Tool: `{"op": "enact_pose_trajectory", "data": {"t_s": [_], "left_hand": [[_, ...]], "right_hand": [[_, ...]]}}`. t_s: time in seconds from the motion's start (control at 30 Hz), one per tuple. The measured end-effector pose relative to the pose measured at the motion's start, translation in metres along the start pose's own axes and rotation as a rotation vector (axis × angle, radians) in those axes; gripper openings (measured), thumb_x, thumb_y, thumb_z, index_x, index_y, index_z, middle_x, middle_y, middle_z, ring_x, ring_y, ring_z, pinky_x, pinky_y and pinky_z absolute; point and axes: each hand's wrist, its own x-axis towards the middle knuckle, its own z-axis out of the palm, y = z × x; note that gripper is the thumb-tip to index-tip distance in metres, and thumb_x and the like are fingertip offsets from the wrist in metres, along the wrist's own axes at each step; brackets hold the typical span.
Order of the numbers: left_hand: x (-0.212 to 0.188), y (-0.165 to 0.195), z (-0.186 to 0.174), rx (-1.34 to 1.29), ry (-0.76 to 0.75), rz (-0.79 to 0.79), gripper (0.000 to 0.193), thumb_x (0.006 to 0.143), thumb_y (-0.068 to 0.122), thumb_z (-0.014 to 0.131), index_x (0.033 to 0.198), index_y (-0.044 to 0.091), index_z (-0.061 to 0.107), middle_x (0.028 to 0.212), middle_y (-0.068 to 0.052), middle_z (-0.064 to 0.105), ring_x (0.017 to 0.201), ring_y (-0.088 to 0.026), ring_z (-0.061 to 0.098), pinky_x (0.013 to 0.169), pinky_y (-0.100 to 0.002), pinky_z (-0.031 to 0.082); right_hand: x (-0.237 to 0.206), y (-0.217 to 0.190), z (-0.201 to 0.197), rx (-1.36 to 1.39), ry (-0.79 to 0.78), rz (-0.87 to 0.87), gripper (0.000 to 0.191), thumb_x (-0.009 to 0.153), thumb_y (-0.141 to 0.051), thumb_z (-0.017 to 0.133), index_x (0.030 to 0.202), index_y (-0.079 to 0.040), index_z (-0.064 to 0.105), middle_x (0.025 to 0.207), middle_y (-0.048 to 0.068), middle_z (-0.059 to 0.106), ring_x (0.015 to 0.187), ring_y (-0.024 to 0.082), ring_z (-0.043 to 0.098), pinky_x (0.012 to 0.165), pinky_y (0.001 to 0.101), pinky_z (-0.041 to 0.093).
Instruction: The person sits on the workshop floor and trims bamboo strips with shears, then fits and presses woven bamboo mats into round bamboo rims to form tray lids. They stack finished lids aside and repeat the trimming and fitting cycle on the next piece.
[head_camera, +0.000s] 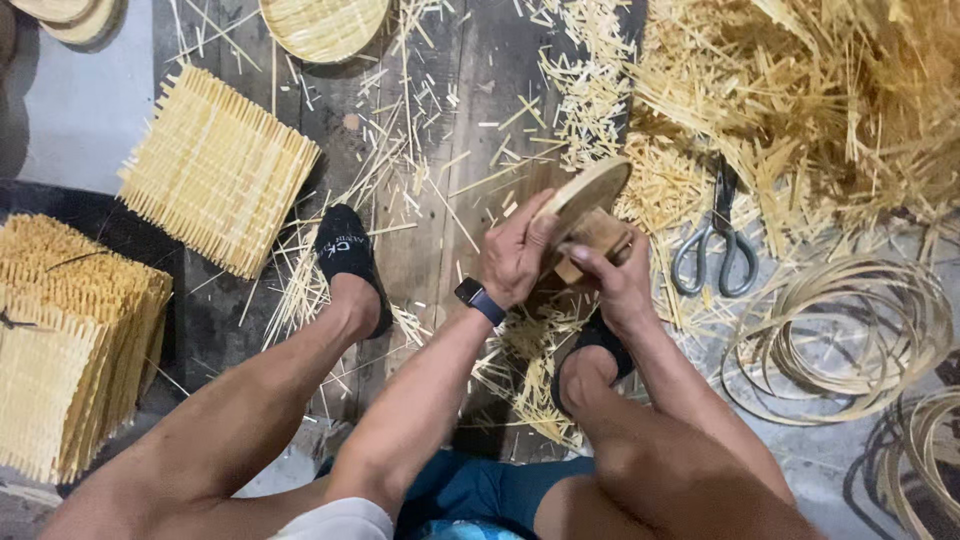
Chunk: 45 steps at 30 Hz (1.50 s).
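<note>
Wooden and round, a flat pale disc (588, 190) with a small wooden block (597, 238) fixed to its underside is held tilted on edge above the dark plank floor (470, 80), between the person's two feet. The left hand (517, 255) curls around the disc's lower left rim, its fingers (538, 222) closed against the face of the disc, and a dark smartwatch (479, 299) sits on that wrist. The right hand (622, 285) grips from below and to the right, its fingers (590, 262) wrapped shut on the block, so the disc stands up just above and between both sets of fingertips.

Below the hands, the right foot in a black sock (590, 350) rests on a litter of short bamboo offcuts (530, 370); the left foot, in a black sock too (347, 255), lies well to the left. Grey metal scissors (716, 245) lie near the right hand, on the edge of a big heap of bamboo trimmings (800, 110). Coils of thin bamboo strip (850, 340) lie to the right. At the left are a square woven bamboo mat (215, 165) and a stack of similar mats (70, 340), and a round woven tray (325, 25) lies at the top edge
</note>
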Motion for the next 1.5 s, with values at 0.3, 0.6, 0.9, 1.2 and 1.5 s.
{"op": "enact_pose_trajectory", "data": {"t_s": [0.3, 0.6, 0.9, 1.2, 1.5], "left_hand": [[0.057, -0.117, -0.085, 0.113, 0.175, -0.391, 0.063, 0.102, 0.056, 0.057, 0.095, -0.003, 0.076, 0.073, -0.011, 0.069, 0.072, -0.024, 0.065, 0.069, -0.041, 0.054], [0.008, -0.079, 0.011, 0.9, -0.371, 0.083, 0.091, 0.084, 0.058, 0.069, 0.141, -0.009, 0.046, 0.151, -0.03, 0.038, 0.141, -0.042, 0.032, 0.117, -0.056, 0.027], [0.039, -0.146, -0.079, 0.697, -0.191, 0.609, 0.047, 0.09, -0.001, 0.057, 0.135, 0.009, 0.063, 0.144, -0.017, 0.061, 0.141, -0.035, 0.05, 0.121, -0.05, 0.038], [0.236, -0.146, -0.239, 0.9, 0.134, 0.378, 0.048, 0.073, 0.0, 0.066, 0.12, 0.005, 0.067, 0.129, -0.015, 0.068, 0.125, -0.037, 0.058, 0.109, -0.046, 0.043], [0.258, -0.169, -0.241, 0.88, 0.106, 0.317, 0.052, 0.07, -0.001, 0.071, 0.121, 0.005, 0.067, 0.13, -0.014, 0.068, 0.127, -0.034, 0.058, 0.111, -0.046, 0.041]], "right_hand": [[-0.027, 0.015, -0.091, 0.59, -0.187, 0.021, 0.074, 0.084, -0.028, 0.067, 0.149, 0.0, 0.047, 0.135, 0.012, 0.063, 0.124, 0.028, 0.063, 0.112, 0.0437, 0.048], [-0.035, 0.033, -0.094, 0.6, -0.064, -0.005, 0.073, 0.084, -0.031, 0.066, 0.149, -0.005, 0.047, 0.135, 0.009, 0.063, 0.125, 0.027, 0.062, 0.111, 0.0451, 0.049], [-0.031, 0.057, -0.107, 0.535, -0.046, 0.1, 0.075, 0.083, -0.03, 0.067, 0.151, -0.006, 0.047, 0.139, 0.008, 0.061, 0.13, 0.029, 0.057, 0.115, 0.0474, 0.041], [-0.055, 0.079, -0.138, 0.418, 0.027, 0.1, 0.078, 0.087, -0.027, 0.061, 0.158, -0.006, 0.037, 0.147, 0.014, 0.053, 0.134, 0.036, 0.051, 0.11, 0.0589, 0.039], [-0.035, 0.075, -0.16, 0.373, 0.096, 0.178, 0.08, 0.088, -0.026, 0.061, 0.16, -0.007, 0.034, 0.15, 0.016, 0.051, 0.136, 0.037, 0.05, 0.111, 0.0597, 0.037]]}}
